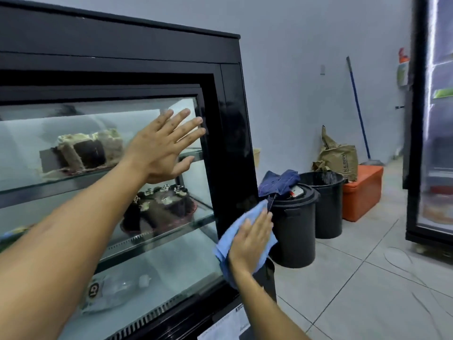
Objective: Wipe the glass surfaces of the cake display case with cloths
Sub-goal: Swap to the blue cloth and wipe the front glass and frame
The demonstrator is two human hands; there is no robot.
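left hand (pixel 160 148) flat on display case (pixel 230 133), right hand (pixel 252 244) on blue cloth (pixel 235 231)

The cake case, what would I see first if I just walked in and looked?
First, two hands on the cake display case: the left hand flat on the glass up high, the right hand pressing a blue cloth on its lower right corner. Next, the chocolate cake on the middle shelf, and the orange box by the wall.

Glossy black display case (pixel 232 143) with smooth glass panes, soft blue cloth (pixel 235 231), matt black plastic bins (pixel 294 229).
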